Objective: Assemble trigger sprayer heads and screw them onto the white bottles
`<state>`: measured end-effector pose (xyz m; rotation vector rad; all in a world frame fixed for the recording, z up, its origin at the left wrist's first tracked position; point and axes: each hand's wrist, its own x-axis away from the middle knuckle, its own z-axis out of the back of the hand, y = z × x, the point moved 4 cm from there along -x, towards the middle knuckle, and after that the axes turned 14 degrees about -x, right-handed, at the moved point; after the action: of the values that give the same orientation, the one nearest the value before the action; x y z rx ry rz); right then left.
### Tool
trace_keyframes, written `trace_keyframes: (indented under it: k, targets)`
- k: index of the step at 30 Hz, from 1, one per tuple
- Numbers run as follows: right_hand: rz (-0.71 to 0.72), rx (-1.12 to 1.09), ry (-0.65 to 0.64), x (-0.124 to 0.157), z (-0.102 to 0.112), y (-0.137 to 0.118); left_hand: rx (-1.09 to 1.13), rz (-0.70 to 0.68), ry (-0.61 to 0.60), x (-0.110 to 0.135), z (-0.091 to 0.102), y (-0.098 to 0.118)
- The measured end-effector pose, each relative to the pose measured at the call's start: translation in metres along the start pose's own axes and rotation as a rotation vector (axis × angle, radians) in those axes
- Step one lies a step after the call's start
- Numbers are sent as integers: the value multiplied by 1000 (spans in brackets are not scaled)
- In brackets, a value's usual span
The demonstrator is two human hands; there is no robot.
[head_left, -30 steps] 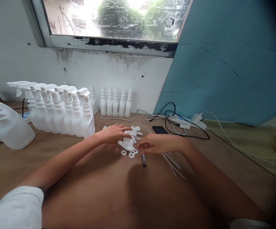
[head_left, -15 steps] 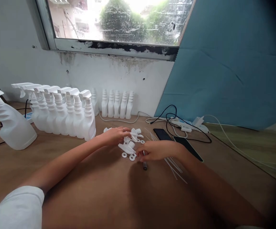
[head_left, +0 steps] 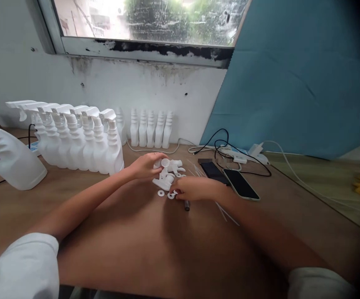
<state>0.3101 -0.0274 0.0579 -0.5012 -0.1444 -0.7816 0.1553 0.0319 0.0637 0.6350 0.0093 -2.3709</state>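
My left hand [head_left: 147, 166] is closed on a white plastic cap [head_left: 165, 163], its round opening facing me. Close by lie loose white spray trigger heads [head_left: 163, 183]. My right hand [head_left: 195, 189] reaches down at the near side of this pile, with thumb and fingertips pinched at a white ring washer [head_left: 171, 195]; the fingers partly cover it. Another flat washer [head_left: 161, 193] lies to its left. Just below the right hand a short dark cylinder [head_left: 186, 206] rests on the table, partly hidden by the hand.
A row of white spray bottles [head_left: 88, 145] stands at left, with a single larger-looking one [head_left: 16, 158] nearer. Several bottles without heads [head_left: 150, 131] line the wall. Thin white tubes [head_left: 225, 212], two phones [head_left: 241, 184] and a power strip with cables [head_left: 257, 155] are at right.
My left hand has lifted a white cap, turning its opening toward me. My right hand has shifted left from the dark cylinder to the washers. The whole view has tilted down slightly.
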Motion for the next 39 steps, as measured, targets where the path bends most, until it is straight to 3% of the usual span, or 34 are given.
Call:
trace_keyframes:
  k: [5, 8, 13, 19, 25, 31, 35, 39]
  targets:
    - [-9, 86, 75, -6, -6, 0, 198, 99, 21, 13, 6, 8]
    - [10, 110, 118, -5, -10, 0, 439, 210, 39, 31, 4, 16]
    - [80, 107, 155, 0, -14, 2, 821, 368, -75, 69, -11, 34]
    - [113, 39, 167, 7, 3, 14, 803, 335, -97, 87, -16, 44]
    - [161, 3, 479, 31, 35, -4, 676, 321, -182, 89, -22, 48]
    - [372, 26, 428, 35, 15, -41, 557, 224, -220, 90, -25, 53]
    - [419, 96, 438, 30, 1, -49, 497, 169, -227, 89, -24, 56]
    - [474, 127, 366, 24, -7, -49, 482, 131, -231, 89, -25, 58]
